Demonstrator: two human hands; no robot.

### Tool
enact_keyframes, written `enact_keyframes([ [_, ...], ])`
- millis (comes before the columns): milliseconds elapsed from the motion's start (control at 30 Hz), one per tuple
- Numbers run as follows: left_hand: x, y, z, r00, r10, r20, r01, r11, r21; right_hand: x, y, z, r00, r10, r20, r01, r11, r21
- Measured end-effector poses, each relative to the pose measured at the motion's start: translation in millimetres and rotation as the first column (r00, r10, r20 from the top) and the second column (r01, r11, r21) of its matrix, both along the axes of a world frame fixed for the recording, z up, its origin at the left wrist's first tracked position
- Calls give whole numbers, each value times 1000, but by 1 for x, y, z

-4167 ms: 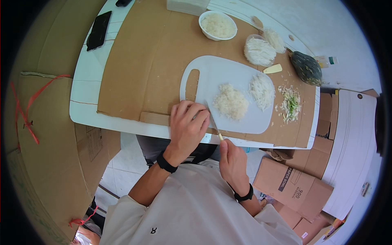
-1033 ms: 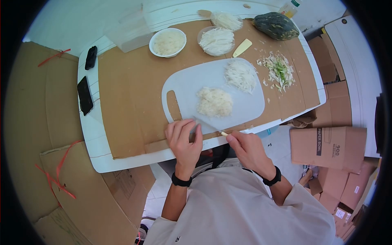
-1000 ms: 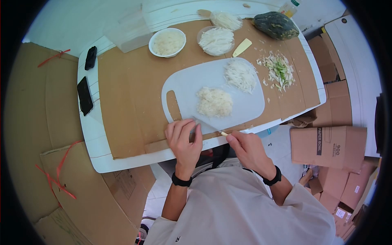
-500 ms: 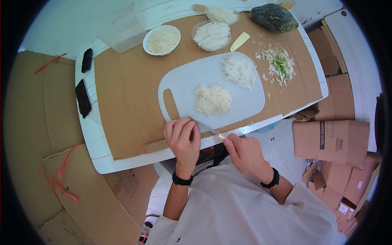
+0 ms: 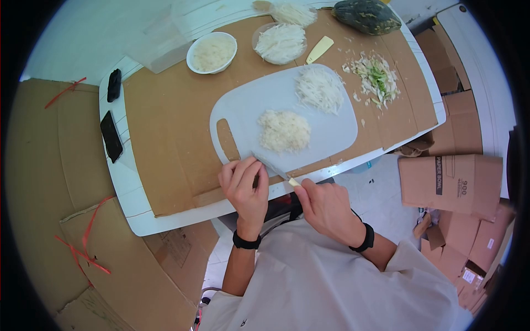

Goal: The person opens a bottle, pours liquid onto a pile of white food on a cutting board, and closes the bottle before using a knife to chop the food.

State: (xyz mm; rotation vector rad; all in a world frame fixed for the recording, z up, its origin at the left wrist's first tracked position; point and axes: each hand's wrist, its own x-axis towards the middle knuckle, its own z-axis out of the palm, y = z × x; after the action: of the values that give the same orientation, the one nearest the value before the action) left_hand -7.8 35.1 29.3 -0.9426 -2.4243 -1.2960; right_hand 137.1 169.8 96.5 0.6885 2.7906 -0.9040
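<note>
My right hand [image 5: 329, 212] is wrapped round the pale handle of a knife [image 5: 295, 181], whose blade points left along the near edge of the white cutting board [image 5: 243, 107]. My left hand [image 5: 244, 185] is closed, fingers curled and fingertips at the blade's tip by the board's lower left corner. Whether it grips the blade or some small piece is hidden. On the board lie a pile of finely chopped white vegetable [image 5: 285, 131] and, farther back, a pile of white shreds [image 5: 320, 90].
Behind the board stand a white bowl of chopped pieces [image 5: 212, 53] and a clear bowl of shreds [image 5: 280, 43]. A pale-handled peeler or knife [image 5: 319, 50], peelings [image 5: 378, 80] and a green squash [image 5: 366, 16] lie at the right. Two black devices [image 5: 111, 137] rest at the left edge.
The view has shifted slightly, so the table sits a little higher and farther left. My right hand and the knife have moved slightly left, nearer my left hand, which keeps its curled shape.
</note>
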Motion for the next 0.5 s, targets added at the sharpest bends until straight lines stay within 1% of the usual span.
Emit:
enact_keyframes([
  [167, 0, 1, 1, 1000, 1, -3, -1, 1000, -1, -9, -2, 0, 1000, -11, -22, 11, 1000, 2],
  [233, 0, 1, 1, 1000, 1, -4, -1, 1000, 1, -12, -3, -1, 999, -9, -48, 11, 999, 35],
  [333, 0, 1, 1, 1000, 0, -1, 0, 1000, 5, -19, -2, 1, 1000, 6, -28, -5, 1000, 31],
  [500, 1, 1, -2, 1000, 7, -1, -7, 1000, 2, -26, -3, -3, 999, 10, -50, -8, 999, 38],
])
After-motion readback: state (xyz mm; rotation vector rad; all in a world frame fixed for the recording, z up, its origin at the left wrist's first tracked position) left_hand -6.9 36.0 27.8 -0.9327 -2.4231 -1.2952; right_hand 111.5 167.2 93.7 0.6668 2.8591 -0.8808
